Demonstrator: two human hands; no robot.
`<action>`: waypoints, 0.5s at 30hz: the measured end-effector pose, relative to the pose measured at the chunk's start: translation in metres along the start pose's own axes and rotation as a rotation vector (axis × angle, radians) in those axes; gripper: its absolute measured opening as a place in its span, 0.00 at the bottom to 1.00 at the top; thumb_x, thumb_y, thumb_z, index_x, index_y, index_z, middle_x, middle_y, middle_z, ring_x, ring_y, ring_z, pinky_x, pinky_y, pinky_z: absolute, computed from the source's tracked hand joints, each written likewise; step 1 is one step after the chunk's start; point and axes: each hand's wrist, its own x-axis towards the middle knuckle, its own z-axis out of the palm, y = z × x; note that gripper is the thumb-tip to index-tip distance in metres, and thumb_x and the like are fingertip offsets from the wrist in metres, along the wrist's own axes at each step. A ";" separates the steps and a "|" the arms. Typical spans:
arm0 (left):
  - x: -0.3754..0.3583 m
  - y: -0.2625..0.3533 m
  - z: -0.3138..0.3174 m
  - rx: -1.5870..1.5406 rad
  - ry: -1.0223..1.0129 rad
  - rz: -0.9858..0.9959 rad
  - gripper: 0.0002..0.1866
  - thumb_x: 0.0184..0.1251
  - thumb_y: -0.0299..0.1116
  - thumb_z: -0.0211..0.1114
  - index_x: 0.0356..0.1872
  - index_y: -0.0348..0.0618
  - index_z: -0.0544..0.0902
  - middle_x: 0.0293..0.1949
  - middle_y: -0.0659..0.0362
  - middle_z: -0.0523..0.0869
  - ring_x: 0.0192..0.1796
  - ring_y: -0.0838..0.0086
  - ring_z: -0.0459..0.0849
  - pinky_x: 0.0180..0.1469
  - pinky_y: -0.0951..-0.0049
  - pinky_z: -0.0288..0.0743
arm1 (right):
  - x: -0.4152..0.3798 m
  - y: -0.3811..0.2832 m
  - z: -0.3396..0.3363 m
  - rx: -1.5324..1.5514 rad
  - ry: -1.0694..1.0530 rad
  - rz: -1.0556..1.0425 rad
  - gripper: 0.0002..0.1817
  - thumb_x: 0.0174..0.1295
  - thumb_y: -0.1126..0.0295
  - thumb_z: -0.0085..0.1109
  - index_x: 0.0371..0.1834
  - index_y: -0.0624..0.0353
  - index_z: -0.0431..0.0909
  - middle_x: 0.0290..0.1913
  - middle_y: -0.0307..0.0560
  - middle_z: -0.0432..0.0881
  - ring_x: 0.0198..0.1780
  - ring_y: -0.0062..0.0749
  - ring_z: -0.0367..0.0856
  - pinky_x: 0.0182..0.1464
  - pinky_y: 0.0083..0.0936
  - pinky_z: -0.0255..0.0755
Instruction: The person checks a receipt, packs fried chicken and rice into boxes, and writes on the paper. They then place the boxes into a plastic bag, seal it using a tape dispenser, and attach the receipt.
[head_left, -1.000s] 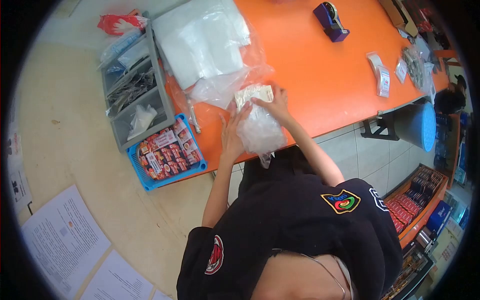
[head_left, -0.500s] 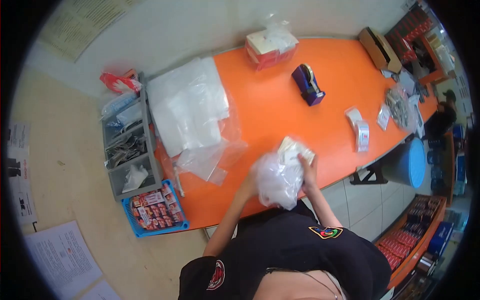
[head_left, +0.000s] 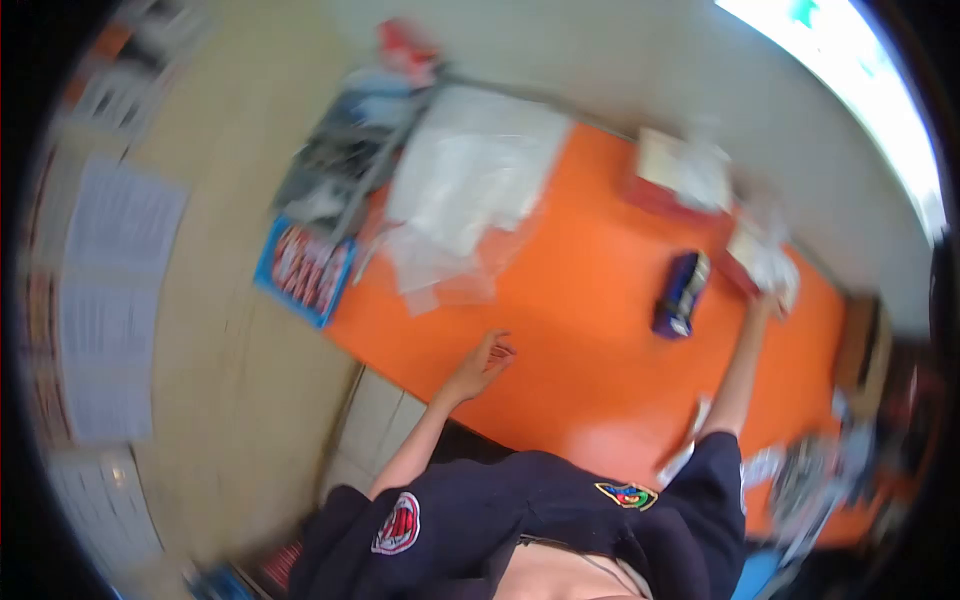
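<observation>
My right hand (head_left: 776,303), its arm stretched far out, is at the front of a plastic-wrapped package (head_left: 748,258) with a cream top, a red side and crumpled clear plastic. Its fingers seem closed on the plastic, though blur hides the exact grip. A similar cream and red package (head_left: 682,172) in clear plastic stands beside it against the wall. Over the near edge of the orange table, my left hand (head_left: 482,368) hangs with loosely curled fingers, the thumb apart, and nothing distinct in it. The purple tape dispenser (head_left: 682,294) is just left of my right forearm.
Clear plastic bags (head_left: 480,165) lie stacked on the orange table (head_left: 570,370). At left are a grey divided tray (head_left: 350,150) and a blue basket (head_left: 305,272) of printed packets. A cardboard box (head_left: 862,340) and bagged items (head_left: 805,475) are at right.
My view has swung to the right. Both hands were together on the bagged package near my body; now the right arm reaches to the table's back with it, and the left hand has let go.
</observation>
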 end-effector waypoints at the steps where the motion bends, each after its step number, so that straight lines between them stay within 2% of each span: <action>1: -0.006 -0.005 -0.001 -0.011 -0.018 -0.037 0.23 0.65 0.32 0.55 0.59 0.42 0.61 0.45 0.55 0.77 0.48 0.69 0.77 0.52 0.69 0.70 | 0.008 0.009 0.003 -0.083 0.021 -0.001 0.18 0.58 0.70 0.59 0.50 0.59 0.66 0.48 0.51 0.73 0.44 0.38 0.77 0.44 0.37 0.78; 2: -0.012 -0.009 -0.002 -0.024 -0.046 -0.072 0.23 0.65 0.33 0.56 0.58 0.43 0.61 0.45 0.56 0.77 0.49 0.70 0.76 0.52 0.69 0.69 | 0.014 0.018 0.007 -0.159 0.044 -0.011 0.18 0.58 0.70 0.58 0.50 0.59 0.66 0.48 0.50 0.73 0.44 0.38 0.76 0.44 0.36 0.77; 3: -0.015 -0.012 -0.001 -0.044 0.047 -0.096 0.23 0.65 0.33 0.56 0.58 0.43 0.61 0.45 0.56 0.77 0.49 0.70 0.76 0.52 0.69 0.69 | 0.017 0.027 0.014 -0.235 0.070 -0.030 0.18 0.58 0.70 0.58 0.50 0.60 0.66 0.48 0.50 0.73 0.44 0.37 0.76 0.44 0.36 0.77; 9: -0.050 -0.020 -0.002 0.017 0.191 -0.173 0.22 0.65 0.34 0.55 0.58 0.43 0.62 0.44 0.56 0.78 0.48 0.70 0.76 0.51 0.70 0.70 | 0.000 0.082 0.066 -0.637 0.100 -0.176 0.18 0.58 0.69 0.57 0.50 0.60 0.67 0.48 0.48 0.73 0.44 0.36 0.76 0.44 0.34 0.76; 11: -0.081 -0.027 -0.008 -0.018 0.219 -0.186 0.20 0.66 0.35 0.54 0.57 0.43 0.63 0.44 0.56 0.78 0.47 0.69 0.77 0.50 0.70 0.70 | -0.015 0.092 0.081 -0.780 0.052 -0.278 0.17 0.58 0.69 0.57 0.50 0.60 0.67 0.48 0.48 0.73 0.44 0.35 0.76 0.44 0.33 0.76; 15: -0.162 -0.038 -0.022 -0.006 0.446 -0.301 0.18 0.66 0.35 0.54 0.55 0.43 0.65 0.43 0.56 0.79 0.45 0.68 0.78 0.50 0.70 0.71 | -0.084 0.098 0.105 -0.920 -0.124 -0.555 0.17 0.59 0.69 0.57 0.50 0.60 0.68 0.48 0.47 0.73 0.44 0.34 0.75 0.44 0.32 0.75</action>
